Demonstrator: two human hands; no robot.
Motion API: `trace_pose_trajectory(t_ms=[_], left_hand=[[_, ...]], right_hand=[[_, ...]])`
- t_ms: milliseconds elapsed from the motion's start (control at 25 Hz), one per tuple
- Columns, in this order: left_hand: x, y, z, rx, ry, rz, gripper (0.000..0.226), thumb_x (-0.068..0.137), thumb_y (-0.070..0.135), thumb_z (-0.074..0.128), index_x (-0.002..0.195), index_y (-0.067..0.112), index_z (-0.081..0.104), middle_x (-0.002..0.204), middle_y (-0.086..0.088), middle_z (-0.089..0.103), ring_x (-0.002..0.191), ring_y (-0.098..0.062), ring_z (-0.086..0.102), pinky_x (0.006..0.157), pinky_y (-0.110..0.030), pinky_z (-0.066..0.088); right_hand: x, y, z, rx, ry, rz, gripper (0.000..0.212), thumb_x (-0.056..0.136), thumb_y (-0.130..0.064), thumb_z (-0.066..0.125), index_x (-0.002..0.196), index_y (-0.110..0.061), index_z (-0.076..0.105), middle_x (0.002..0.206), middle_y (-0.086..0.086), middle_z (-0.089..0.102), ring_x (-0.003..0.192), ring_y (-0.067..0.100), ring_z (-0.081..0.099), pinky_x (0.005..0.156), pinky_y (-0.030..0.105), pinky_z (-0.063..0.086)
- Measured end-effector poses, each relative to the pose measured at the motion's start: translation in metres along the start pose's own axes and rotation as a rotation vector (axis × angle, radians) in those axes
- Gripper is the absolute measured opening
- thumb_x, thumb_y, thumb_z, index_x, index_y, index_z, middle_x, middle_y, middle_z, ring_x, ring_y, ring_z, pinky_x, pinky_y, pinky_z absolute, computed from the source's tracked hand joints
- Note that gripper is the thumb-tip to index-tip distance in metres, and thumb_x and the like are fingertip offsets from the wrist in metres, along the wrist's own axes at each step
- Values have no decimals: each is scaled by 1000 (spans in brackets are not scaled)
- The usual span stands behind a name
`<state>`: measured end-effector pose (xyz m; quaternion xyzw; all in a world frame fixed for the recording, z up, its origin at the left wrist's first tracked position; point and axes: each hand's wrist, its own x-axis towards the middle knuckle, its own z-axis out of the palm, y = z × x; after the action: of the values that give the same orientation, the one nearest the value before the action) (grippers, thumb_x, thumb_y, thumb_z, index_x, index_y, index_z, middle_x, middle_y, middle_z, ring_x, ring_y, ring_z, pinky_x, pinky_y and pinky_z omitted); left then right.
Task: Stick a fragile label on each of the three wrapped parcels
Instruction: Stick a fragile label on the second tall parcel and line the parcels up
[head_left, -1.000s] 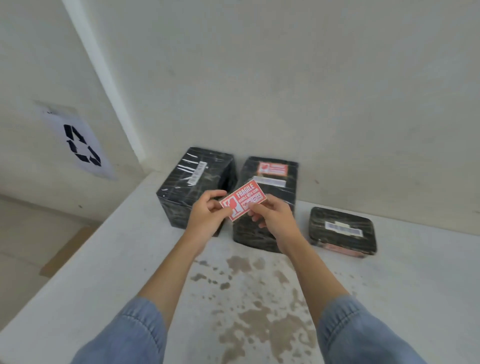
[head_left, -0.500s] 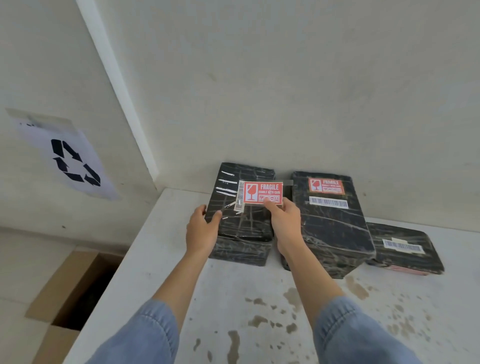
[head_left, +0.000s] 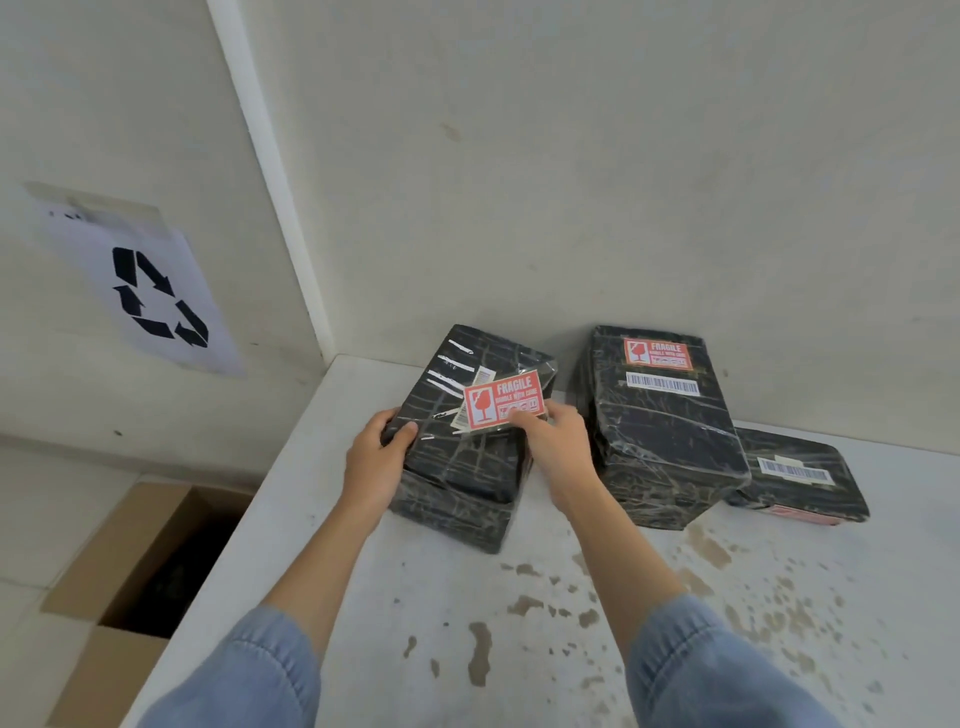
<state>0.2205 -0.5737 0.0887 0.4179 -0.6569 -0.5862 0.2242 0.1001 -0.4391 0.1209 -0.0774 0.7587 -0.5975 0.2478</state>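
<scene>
Three parcels in black wrap stand at the back of the white table. My left hand (head_left: 379, 457) grips the left edge of the left parcel (head_left: 467, 467). My right hand (head_left: 556, 447) holds a red fragile label (head_left: 501, 402) by its lower right corner, tilted, over that parcel's top, partly covering its barcode sticker. The middle parcel (head_left: 660, 441) carries a red fragile label (head_left: 657, 354) above a barcode. The flat right parcel (head_left: 800, 478) shows a barcode on top and a strip of red along its front edge.
The white table (head_left: 519, 623) is stained with brown spots in front of the parcels. Walls close in behind and to the left, with a recycling sign (head_left: 150, 296). An open cardboard box (head_left: 130, 561) sits on the floor beside the table's left edge.
My left hand has closed on the left parcel's edge and the parcel has turned slightly. My right hand has lowered the label, now tilted, closer to the parcel's top.
</scene>
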Motion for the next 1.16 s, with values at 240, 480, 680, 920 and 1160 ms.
trace_pose_trajectory(t_ms=[240, 480, 680, 920, 1160], left_hand=[[4, -4, -49, -22, -122, -14, 23, 90, 13, 57, 111, 19, 62, 98, 6, 66, 102, -21, 61, 73, -18, 44], [-35, -5, 2, 84, 496, -53, 63, 85, 25, 63, 138, 7, 32, 142, -14, 33, 132, -32, 29, 103, -47, 30], [-39, -18, 27, -75, 431, -77, 69, 87, 24, 61, 143, 9, 23, 144, -13, 29, 134, -30, 30, 106, -41, 31], [9, -16, 8, 28, 259, 41, 51, 87, 26, 60, 133, 18, 40, 136, -7, 45, 123, -24, 48, 103, -39, 40], [24, -14, 2, 63, 173, 70, 48, 87, 29, 60, 131, 20, 42, 133, -7, 47, 122, -24, 47, 100, -39, 40]], right_hand=[[-15, 7, 7, -39, -22, -34, 9, 86, -19, 63, 82, -12, 68, 108, 8, 62, 96, 22, 59, 78, 30, 48], [12, -7, 1, -209, 40, -239, 24, 86, -23, 65, 98, -3, 68, 114, -4, 44, 94, 7, 48, 85, 23, 34], [30, -2, -2, -236, -5, -177, 20, 87, -23, 64, 96, -5, 68, 124, 3, 48, 88, 10, 54, 84, 27, 38], [26, 11, -9, -274, 51, -219, 28, 85, -26, 65, 97, -1, 66, 116, -3, 43, 114, 16, 38, 92, 29, 29], [22, -12, -7, -52, 83, -257, 11, 88, -24, 62, 96, -18, 67, 119, 0, 52, 110, 16, 50, 87, 26, 33]])
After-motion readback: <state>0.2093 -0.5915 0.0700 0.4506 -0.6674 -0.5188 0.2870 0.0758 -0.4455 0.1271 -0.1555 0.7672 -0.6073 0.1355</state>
